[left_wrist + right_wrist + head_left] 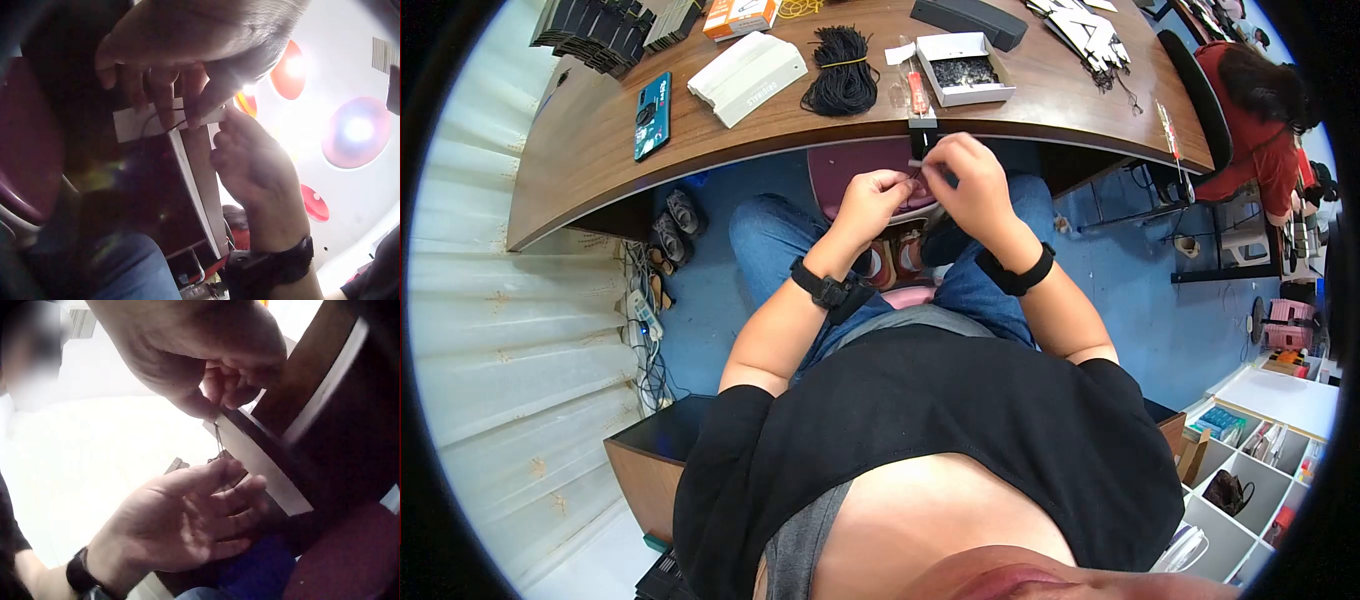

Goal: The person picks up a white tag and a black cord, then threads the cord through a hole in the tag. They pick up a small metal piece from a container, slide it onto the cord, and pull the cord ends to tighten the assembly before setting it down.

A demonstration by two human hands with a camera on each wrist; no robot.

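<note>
Over the lap, just off the table's near edge, both hands work close together on a long white tag (269,472) with a thin black cord (219,439) looped at its end. My right hand (972,185) pinches that end of the tag between thumb and fingertip, as the right wrist view shows. My left hand (872,208) pinches the cord a short way below, its other fingers loosely extended. In the left wrist view the tag (129,126) passes behind the left fingers, which partly hide it.
On the brown table (600,160) lie a bundle of black cords (840,75), a white box of small black pieces (1005,92), a long white box (748,78), a phone (653,115) and a pile of white tags (1090,40). A person in red (1250,130) sits at right.
</note>
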